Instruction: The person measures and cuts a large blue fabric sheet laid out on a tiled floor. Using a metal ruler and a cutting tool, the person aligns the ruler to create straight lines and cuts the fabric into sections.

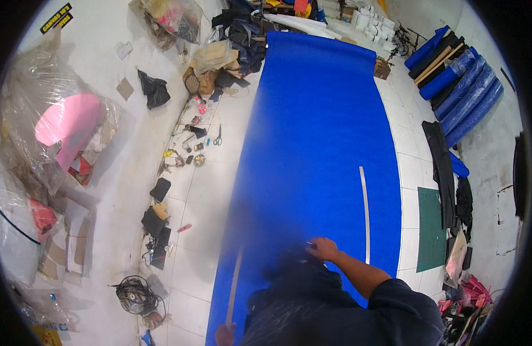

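A long blue sheet (323, 127) is spread over the floor below me. My left hand (225, 334) is low in the view, its fingers at the near end of a long, straight metal ruler (235, 282) on the sheet's left side. My right hand (323, 249) is closed in front of my body, above the sheet. A small dark thing with a shiny tip (310, 245) shows at its fingers; its kind is unclear. A second long, pale, straight strip (364, 213) lies on the sheet's right side. A grey blur hides part of the sheet's left side.
Scissors (218, 135) and small tools lie on the tiles at left, with a coiled black cable (138, 297) nearer. Plastic-wrapped bundles (44, 115) stand along the left. At right are a green mat (430, 230), black rolled material (439, 173) and blue rolls (468, 86) against the wall.
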Available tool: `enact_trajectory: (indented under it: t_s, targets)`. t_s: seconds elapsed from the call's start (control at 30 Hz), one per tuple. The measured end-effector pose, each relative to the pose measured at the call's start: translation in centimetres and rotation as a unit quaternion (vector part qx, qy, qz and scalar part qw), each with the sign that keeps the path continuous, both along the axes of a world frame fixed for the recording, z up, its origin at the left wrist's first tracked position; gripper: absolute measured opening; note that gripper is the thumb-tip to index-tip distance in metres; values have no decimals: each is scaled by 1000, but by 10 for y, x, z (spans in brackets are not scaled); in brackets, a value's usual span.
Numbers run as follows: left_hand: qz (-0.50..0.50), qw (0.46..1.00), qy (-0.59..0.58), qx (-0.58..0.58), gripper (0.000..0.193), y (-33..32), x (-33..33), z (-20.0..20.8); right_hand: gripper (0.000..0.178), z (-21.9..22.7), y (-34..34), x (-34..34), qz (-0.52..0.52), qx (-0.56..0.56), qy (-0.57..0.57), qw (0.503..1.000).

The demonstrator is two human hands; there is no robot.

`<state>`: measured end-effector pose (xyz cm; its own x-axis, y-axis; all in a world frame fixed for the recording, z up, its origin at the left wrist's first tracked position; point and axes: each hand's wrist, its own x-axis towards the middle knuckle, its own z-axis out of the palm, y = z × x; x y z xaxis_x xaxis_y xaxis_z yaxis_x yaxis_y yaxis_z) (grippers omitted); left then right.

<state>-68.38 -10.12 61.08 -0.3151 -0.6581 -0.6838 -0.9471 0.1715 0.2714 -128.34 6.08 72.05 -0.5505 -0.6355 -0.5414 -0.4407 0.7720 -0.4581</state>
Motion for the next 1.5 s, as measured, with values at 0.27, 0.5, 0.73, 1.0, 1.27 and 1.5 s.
enact_trajectory:
  t_s: [0.27,0.5,0.73,1.0,1.27,1.5]
  targets:
    - [-110,988,84,-63,60,3,-181,120,42,-14,51,-39,11,-22,24,999]
    - [-234,971,59,1,65,22,-326,165,40,-32,179,-96,-2,-27,33,999]
    - [-392,919,42,-2,60,74,-476,194,45,-31,285,-146,-71,-59,68,993]
    - [-525,847,81,-35,54,81,-604,226,64,13,302,-226,-192,-92,13,977]
    - [-613,787,59,-36,55,68,-723,196,46,-56,332,-279,-169,-58,1,984]
    - [-690,716,105,1,54,54,-898,190,50,-31,355,-339,-160,-42,-5,986]
